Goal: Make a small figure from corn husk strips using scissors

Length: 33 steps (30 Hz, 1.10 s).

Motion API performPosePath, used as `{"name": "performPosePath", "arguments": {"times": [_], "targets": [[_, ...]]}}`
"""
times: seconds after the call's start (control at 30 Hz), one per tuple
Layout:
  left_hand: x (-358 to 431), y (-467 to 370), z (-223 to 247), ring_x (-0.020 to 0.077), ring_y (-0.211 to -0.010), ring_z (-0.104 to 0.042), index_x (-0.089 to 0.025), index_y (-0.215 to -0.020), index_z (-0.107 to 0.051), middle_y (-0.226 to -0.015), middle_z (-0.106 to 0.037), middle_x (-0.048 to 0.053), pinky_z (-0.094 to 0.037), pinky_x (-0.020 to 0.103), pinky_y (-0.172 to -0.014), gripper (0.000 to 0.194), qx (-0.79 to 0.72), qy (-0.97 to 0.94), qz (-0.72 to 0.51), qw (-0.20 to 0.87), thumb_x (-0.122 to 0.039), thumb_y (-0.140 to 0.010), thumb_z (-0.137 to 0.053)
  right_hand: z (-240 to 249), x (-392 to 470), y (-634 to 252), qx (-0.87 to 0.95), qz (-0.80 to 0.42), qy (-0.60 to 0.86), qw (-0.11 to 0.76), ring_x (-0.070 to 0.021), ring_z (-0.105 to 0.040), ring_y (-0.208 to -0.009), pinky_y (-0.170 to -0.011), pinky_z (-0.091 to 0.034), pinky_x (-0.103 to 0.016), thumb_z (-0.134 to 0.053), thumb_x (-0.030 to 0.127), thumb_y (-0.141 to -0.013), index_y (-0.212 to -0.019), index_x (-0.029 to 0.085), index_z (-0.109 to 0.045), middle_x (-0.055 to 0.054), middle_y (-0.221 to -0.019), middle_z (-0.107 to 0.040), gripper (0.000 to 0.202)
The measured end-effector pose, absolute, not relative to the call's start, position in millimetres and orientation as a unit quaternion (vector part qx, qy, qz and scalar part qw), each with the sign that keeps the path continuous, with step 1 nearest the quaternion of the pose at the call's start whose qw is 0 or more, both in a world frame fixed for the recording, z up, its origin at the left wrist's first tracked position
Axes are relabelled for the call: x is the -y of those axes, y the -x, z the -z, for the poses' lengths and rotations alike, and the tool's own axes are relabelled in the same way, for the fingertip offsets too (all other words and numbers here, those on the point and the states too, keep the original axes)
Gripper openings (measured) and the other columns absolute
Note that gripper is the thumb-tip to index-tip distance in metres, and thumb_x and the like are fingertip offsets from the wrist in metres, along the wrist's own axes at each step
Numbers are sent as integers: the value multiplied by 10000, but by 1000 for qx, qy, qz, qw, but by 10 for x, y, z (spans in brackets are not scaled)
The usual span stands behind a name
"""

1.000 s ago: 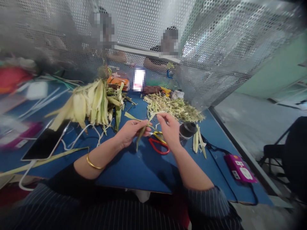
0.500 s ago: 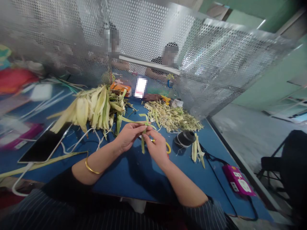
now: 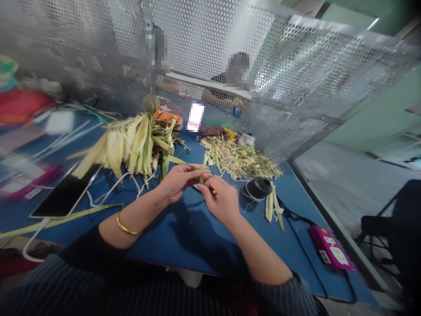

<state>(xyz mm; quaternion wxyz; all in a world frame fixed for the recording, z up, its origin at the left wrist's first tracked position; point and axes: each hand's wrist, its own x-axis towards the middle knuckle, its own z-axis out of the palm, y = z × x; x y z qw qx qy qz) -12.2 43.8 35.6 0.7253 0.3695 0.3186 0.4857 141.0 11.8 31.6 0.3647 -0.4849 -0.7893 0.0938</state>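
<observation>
Left hand (image 3: 176,184) and right hand (image 3: 219,201) pinch one green leaf strip (image 3: 184,163) above table centre. Husk pile (image 3: 128,145) at 10 o'clock, shredded scraps (image 3: 238,159) at 1, black thread spool (image 3: 257,188) at 3. Perforated metal screen (image 3: 296,87) walls the far edge. Bare blue table (image 3: 184,245) at 6.

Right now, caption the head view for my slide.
Both hands, left hand and right hand, pinch a green leaf strip above the blue table.
</observation>
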Motion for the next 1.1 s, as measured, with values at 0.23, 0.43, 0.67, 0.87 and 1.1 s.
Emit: {"name": "performPosePath", "arguments": {"times": [0.23,0.43,0.67,0.87,1.1], "targets": [[-436,166,-405,89,-598,-569,-115,-848,-705,-767,-663,47,-454,231,-613,211,-339,-392,-457,722,-162,-642,-711,-331,-207,-1427,719,-205,512,424,-161,-564,-762,-713,-420,-268,-523,382,-846,-873,207,-562,-16,-816,-630,181],[-421,127,-381,47,-466,-397,-109,-768,-699,-581,-575,-8,-308,209,-465,195,-392,-470,-470,636,-261,-652,-736,-351,-163,-1407,744,-202,497,398,-129,-507,-609,-646,-381,-258,-491,334,-867,-703,207,-557,20,-626,-576,218],[-455,143,-403,70,-494,-438,-115,-713,-701,-542,-584,2,-352,219,-516,189,-412,-493,-457,615,-270,-621,-759,-407,-125,-1452,777,-139,493,367,-123,-485,-608,-679,-367,-262,-511,249,-856,-672,202,-556,25,-599,-567,194],[-473,209,-377,60,-458,-361,-126,-703,-713,-582,-600,24,-253,222,-457,234,-403,-554,-398,610,-358,-696,-689,-512,-75,-1507,794,-104,481,356,-146,-554,-682,-738,-385,-295,-504,279,-870,-757,210,-635,0,-687,-638,186],[-393,177,-371,83,-458,-350,-154,-658,-694,-581,-593,35,-223,244,-461,297,-348,-631,-280,635,-399,-777,-576,-467,-221,-1573,740,-215,508,384,-188,-578,-802,-749,-429,-331,-562,363,-818,-790,217,-695,-48,-813,-653,200]]}}
